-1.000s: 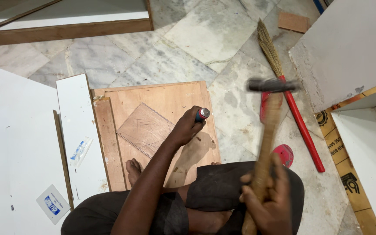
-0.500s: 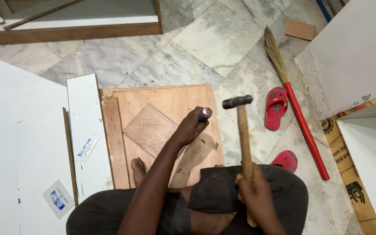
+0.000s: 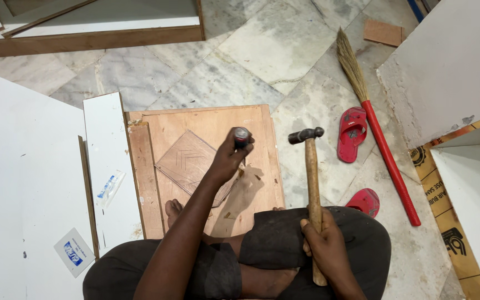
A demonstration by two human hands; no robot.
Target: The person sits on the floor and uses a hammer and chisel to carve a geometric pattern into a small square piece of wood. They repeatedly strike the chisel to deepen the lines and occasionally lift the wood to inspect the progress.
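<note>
My left hand (image 3: 228,160) grips a chisel (image 3: 241,134) upright, its metal-capped top showing above the fist, its tip on a thin diamond-shaped wood piece (image 3: 193,166). That piece lies on a square plywood board (image 3: 206,119) on the floor. My right hand (image 3: 322,243) holds a wooden-handled hammer (image 3: 311,166) by the handle's lower end. The hammer's steel head (image 3: 305,135) hangs to the right of the chisel top, apart from it. My bare foot (image 3: 173,210) rests on the board's near edge.
White laminated panels (image 3: 23,183) lie at left and a white cabinet (image 3: 456,61) stands at right. A broom with a red handle (image 3: 381,147) and two red slippers (image 3: 352,133) lie on the marble floor right of the board. A wood-edged panel (image 3: 90,33) lies at the top.
The hammer has come down from a raised, blurred position and now sits lower beside the chisel. My left hand has stayed on the chisel over the wood piece.
</note>
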